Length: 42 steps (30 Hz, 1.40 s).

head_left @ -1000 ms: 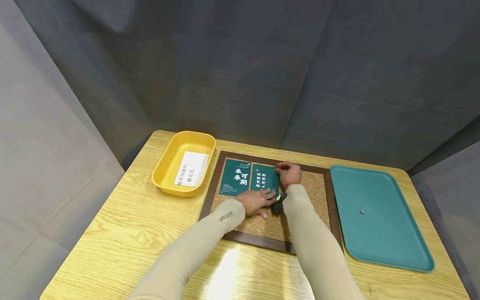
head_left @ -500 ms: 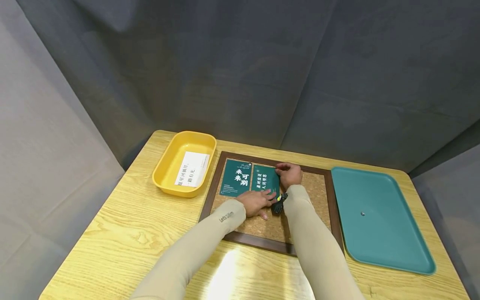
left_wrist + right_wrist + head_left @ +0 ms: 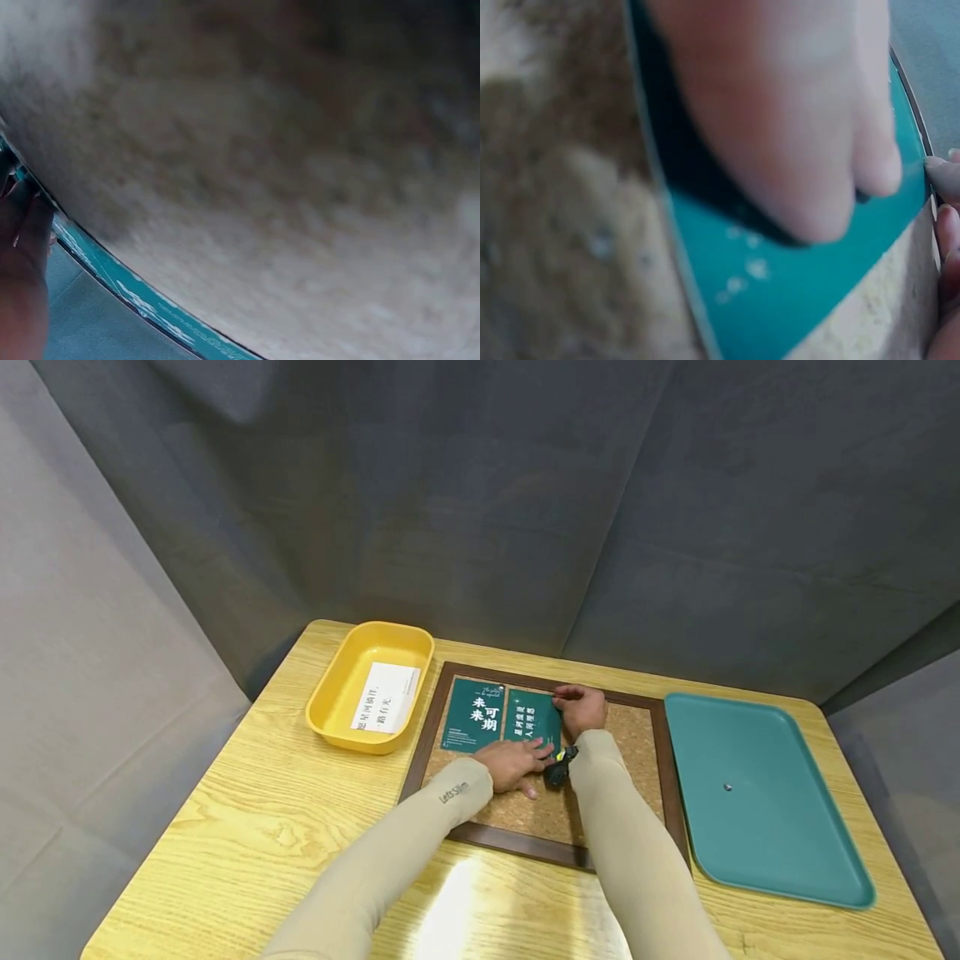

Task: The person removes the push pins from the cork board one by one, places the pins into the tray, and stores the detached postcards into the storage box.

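Note:
A green card with white lettering (image 3: pixel 528 718) lies on the cork board (image 3: pixel 517 814). My left hand (image 3: pixel 512 764) rests across its near edge, fingers spread out and pointing right. At the card's far right corner, my right hand (image 3: pixel 583 710) has thumb and finger together; in the right wrist view a small dark bit of a push pin (image 3: pixel 862 197) shows under the fingertips, the rest hidden. A second green card (image 3: pixel 468 722) lies just left of the first, with a small pin (image 3: pixel 501 687) at its top right corner.
A yellow bin (image 3: pixel 322 710) holding white printed cards (image 3: pixel 385 697) stands left of the board. To the right lies a teal tray (image 3: pixel 772 835) with one small metallic pin (image 3: pixel 727 787) in it. The board's brown wooden frame (image 3: pixel 517 843) borders the cork.

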Motion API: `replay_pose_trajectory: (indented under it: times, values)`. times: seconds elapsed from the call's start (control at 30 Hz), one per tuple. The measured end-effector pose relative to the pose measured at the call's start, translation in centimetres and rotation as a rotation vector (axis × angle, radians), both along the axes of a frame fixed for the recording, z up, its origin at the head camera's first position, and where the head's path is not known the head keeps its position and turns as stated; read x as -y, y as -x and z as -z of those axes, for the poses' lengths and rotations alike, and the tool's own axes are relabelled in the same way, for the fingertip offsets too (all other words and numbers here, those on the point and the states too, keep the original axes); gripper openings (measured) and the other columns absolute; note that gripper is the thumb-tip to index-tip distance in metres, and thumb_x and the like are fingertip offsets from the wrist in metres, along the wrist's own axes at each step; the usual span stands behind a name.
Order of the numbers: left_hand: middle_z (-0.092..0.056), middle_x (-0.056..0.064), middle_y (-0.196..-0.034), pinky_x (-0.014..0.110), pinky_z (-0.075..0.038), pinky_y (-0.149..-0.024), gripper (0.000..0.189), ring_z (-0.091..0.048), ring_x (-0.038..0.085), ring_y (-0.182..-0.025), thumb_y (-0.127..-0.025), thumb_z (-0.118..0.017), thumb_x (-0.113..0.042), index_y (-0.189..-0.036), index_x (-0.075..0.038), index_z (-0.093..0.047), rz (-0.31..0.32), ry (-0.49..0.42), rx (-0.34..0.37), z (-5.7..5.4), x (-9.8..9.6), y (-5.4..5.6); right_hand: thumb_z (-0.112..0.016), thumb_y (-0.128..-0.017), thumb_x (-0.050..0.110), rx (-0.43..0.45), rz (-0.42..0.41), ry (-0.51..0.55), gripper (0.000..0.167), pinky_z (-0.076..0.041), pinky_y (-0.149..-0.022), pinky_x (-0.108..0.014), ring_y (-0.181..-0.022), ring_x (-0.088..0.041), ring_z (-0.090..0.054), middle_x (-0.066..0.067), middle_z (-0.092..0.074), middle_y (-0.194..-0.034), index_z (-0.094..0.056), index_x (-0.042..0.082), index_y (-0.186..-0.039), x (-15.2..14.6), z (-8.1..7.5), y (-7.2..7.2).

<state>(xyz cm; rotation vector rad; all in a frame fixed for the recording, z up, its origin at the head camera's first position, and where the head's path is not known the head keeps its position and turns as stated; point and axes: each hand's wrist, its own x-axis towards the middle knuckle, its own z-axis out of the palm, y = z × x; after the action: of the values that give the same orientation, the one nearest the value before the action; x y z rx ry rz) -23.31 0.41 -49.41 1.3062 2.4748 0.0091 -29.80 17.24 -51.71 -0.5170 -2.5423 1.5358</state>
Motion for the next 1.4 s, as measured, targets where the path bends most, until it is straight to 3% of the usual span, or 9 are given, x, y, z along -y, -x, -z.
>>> replay_pose_trajectory:
  times: [0.27, 0.8, 1.4]
  values:
    - [-0.020, -0.002, -0.159, 0.035, -0.030, -0.113, 0.068, -0.017, 0.017, -0.146, -0.089, -0.054, -0.048, -0.149, -0.021, -0.038, 0.009, 0.004, -0.009, 0.06, 0.01, 0.24, -0.067, -0.091, 0.009, 0.028, -0.016, 0.000, 0.016, -0.047, -0.093, -0.041, -0.100, -0.026, -0.063, -0.011, -0.071, -0.106, -0.074, 0.008, -0.104, 0.06, -0.42, -0.03]
    - [-0.020, -0.004, -0.159, 0.036, -0.032, -0.112, 0.067, -0.017, 0.016, -0.146, -0.088, -0.056, -0.047, -0.147, -0.022, -0.041, -0.018, 0.006, 0.010, -0.07, -0.06, 0.11, -0.065, -0.091, 0.005, 0.037, -0.031, 0.045, 0.017, -0.049, -0.091, -0.040, -0.100, -0.026, -0.064, -0.013, -0.070, -0.107, -0.074, 0.006, -0.106, 0.07, -0.29, 0.24]
    - [-0.021, -0.003, -0.159, 0.036, -0.033, -0.111, 0.066, -0.018, 0.016, -0.146, -0.087, -0.055, -0.049, -0.146, -0.020, -0.045, -0.009, -0.007, 0.026, -0.41, -0.07, -0.02, -0.066, -0.091, 0.007, 0.080, -0.029, -0.050, 0.012, -0.047, -0.093, -0.041, -0.100, -0.027, -0.061, -0.011, -0.070, -0.105, -0.074, 0.007, -0.100, -0.05, -0.46, 0.81]
